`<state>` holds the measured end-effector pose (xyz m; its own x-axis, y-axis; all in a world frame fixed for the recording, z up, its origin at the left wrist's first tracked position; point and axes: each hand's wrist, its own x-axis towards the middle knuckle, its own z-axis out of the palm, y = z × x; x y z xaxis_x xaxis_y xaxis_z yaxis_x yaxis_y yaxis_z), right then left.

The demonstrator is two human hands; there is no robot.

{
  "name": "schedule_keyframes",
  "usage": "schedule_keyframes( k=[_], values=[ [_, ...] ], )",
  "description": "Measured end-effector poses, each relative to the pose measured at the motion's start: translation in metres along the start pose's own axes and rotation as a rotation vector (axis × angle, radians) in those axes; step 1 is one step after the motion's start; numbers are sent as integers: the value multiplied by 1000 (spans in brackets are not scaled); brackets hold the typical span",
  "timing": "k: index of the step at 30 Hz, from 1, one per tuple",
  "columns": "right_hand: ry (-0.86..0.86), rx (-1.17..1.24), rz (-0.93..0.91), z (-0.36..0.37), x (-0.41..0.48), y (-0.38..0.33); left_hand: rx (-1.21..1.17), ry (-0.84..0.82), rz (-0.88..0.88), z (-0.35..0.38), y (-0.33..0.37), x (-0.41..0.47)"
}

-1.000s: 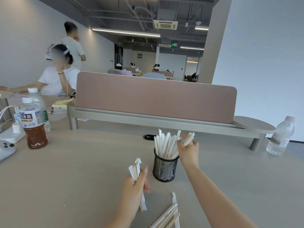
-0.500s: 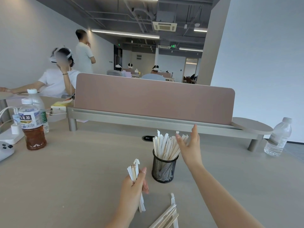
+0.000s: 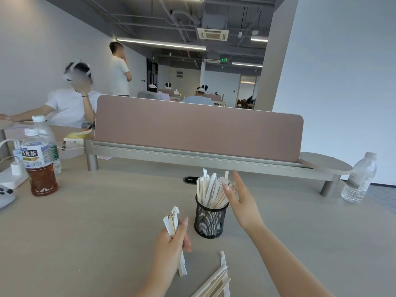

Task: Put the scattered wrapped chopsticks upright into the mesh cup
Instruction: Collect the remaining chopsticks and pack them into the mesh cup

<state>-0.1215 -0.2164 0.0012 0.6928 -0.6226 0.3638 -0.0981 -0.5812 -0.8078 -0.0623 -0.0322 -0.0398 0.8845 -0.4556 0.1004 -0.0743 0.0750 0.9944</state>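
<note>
A black mesh cup stands on the beige table, filled with several wrapped chopsticks that stand upright and fan out. My right hand is open just right of the cup, fingers spread beside the chopstick tops, holding nothing. My left hand is closed around a small upright bundle of wrapped chopsticks, left of and nearer than the cup. More wrapped chopsticks lie scattered flat on the table near the bottom edge, between my forearms.
A tea bottle and a water bottle stand at the left, by a white charger block. A pink divider panel on a metal rail crosses behind the cup. Another water bottle stands far right. People sit beyond.
My right hand has let go of its chopsticks into the cup and opened, drawing slightly back to the cup's right. The left hand still holds its bundle.
</note>
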Motion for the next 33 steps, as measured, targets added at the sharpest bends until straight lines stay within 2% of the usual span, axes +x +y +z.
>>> schedule_keyframes(
  k=[2,5,11,18,25,28,33],
  values=[
    [35,145,34,2,-7,7,6,0,2,-1,1,0],
    [-48,303,115,11,-21,30,36,-5,26,-2,1,0],
    [-270,334,171,31,-29,57,176,-42,114,-10,-1,8],
    [-212,208,158,36,-27,61,107,-11,59,-2,5,15],
    [-202,223,168,36,-27,65,-161,105,158,35,70,72],
    [-205,227,172,35,-27,65,-146,128,92,58,81,91],
    [-208,230,174,36,-27,65,-59,92,14,66,61,102]
  ],
)
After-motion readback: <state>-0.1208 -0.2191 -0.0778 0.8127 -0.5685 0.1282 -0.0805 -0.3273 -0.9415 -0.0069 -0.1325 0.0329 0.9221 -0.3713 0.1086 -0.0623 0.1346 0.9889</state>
